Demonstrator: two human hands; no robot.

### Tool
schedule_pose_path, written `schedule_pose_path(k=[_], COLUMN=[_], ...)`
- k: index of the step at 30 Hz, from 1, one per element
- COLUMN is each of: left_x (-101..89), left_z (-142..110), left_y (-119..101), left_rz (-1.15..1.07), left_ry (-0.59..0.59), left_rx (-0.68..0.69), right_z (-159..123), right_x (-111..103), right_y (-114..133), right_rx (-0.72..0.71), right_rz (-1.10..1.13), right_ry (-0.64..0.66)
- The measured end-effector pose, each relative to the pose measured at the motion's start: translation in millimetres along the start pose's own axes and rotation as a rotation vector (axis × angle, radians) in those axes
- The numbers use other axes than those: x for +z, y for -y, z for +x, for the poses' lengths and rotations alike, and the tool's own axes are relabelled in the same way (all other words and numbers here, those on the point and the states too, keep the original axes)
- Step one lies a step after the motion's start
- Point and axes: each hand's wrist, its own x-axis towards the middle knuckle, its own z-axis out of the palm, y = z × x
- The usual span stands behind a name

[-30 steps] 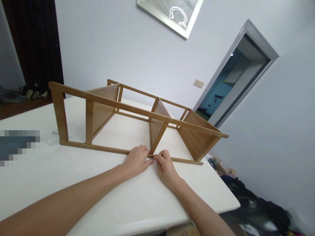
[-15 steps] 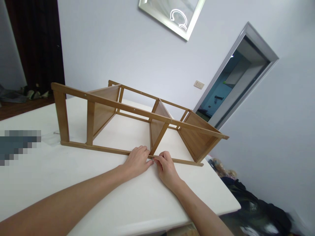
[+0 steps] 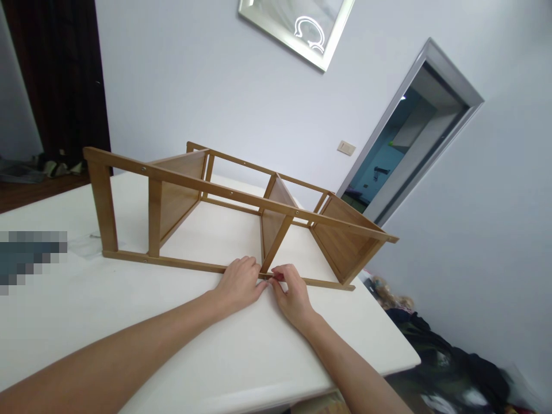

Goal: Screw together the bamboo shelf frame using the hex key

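A brown wooden shelf frame (image 3: 194, 183) lies on its side on a white table (image 3: 207, 356), its slatless shelf panels standing upright between the rails. My left hand (image 3: 240, 282) is closed around the near bottom rail (image 3: 185, 263), just left of the middle crosspiece. Beside it, my right hand (image 3: 294, 296) is at the joint of that rail and the middle crosspiece (image 3: 277, 242). Its thumb and bent index finger are close together by a small fitting in the rail. Whatever they pinch is too small to make out.
A clear plastic bag (image 3: 84, 244) lies at the table's left, near a pixelated dark patch. Dark clothes or bags (image 3: 457, 368) are heaped beyond the right table edge. Behind stand a wall with a light switch (image 3: 346, 148) and a doorway (image 3: 379, 167).
My right index finger has lifted and parted slightly from the thumb at the joint. My left hand keeps its place on the rail. The view has shifted slightly.
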Motion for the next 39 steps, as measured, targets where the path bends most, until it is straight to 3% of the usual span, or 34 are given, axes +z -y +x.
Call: schedule_pose_path(k=[6, 15, 19, 26, 39], left_x=[0.0, 1.3, 2.1, 1.1, 5.0], left_z=[-0.9, -1.0, -1.0, -2.2, -1.9], left_y=[-1.2, -0.6, -0.9, -2.8, -0.8], left_rz=[0.023, 0.052, 0.078, 0.108, 0.139], left_ry=[0.007, 0.009, 0.009, -0.007, -0.008], left_rx=[0.017, 0.019, 0.023, 0.046, 0.054], right_z=[2.9, 6.1, 6.4, 5.1, 0.7], right_x=[-3.8, -19.5, -23.3, -22.0, -20.3], right_y=[4.0, 13.5, 19.0, 19.9, 18.5], right_rx=[-0.054, -0.302, -0.373, -0.358, -0.292], right_rz=[-0.028, -0.454, -0.597, -0.716, -0.743], right_ry=[0.024, 0.21, 0.225, 0.215, 0.257])
